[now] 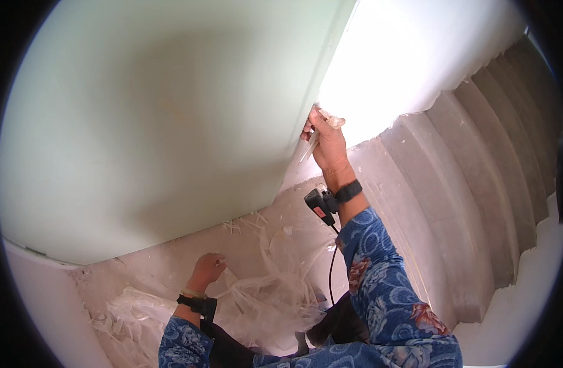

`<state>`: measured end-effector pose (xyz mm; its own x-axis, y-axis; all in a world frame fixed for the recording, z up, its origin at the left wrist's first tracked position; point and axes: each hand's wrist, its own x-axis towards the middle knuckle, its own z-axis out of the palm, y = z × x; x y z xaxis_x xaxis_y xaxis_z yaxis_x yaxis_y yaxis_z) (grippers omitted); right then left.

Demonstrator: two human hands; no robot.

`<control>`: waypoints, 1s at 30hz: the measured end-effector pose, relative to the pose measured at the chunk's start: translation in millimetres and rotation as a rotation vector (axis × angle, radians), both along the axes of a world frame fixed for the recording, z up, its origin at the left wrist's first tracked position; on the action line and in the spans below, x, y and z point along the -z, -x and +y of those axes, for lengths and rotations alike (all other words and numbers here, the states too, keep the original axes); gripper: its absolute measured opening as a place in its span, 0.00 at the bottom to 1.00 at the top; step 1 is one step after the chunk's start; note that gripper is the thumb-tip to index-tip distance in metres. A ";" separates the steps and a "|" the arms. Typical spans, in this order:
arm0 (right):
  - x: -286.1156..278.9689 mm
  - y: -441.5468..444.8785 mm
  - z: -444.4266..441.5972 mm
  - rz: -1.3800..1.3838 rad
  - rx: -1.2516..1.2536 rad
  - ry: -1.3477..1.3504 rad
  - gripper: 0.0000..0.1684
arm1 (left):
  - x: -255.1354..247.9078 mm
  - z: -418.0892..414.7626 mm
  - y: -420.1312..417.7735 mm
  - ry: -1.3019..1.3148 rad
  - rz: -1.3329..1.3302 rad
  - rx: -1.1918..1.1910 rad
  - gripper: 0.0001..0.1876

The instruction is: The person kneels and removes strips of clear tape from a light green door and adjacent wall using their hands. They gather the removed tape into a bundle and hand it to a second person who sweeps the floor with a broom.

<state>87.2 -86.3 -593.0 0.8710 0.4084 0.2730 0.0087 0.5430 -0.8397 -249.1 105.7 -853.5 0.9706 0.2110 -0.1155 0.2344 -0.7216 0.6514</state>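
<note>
A large pale green door panel (pixel 185 124) fills the upper left. My right hand (pixel 327 135) is at the panel's right edge, its fingers closed on a crumpled strip of whitish film or tape (pixel 331 120), part of which hangs below the fingers. My left hand (pixel 208 270) is low, below the panel's bottom edge, with its fingers curled; whether a thin piece of the film is pinched in them is not clear. Thin clear plastic sheeting (pixel 267 299) lies crumpled on the floor beneath and beside it.
Grey concrete steps (pixel 451 184) curve along the right side, beside a bright white wall (pixel 382 60). White scraps (pixel 244 223) lie on the dusty floor at the panel's bottom edge. A black cable (pixel 333 276) hangs from the device on my right wrist.
</note>
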 end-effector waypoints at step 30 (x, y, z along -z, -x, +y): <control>260.1 222.2 -92.3 -1.160 -1.278 1.264 0.64 | -10.0 175.3 150.4 -0.178 0.657 -0.438 0.51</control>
<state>-135.1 -178.5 -853.1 -0.2790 0.8324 -0.4788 0.8337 -0.0375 -0.5509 -399.5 281.0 -843.5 0.5408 0.6256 -0.5623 0.8150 -0.5551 0.1662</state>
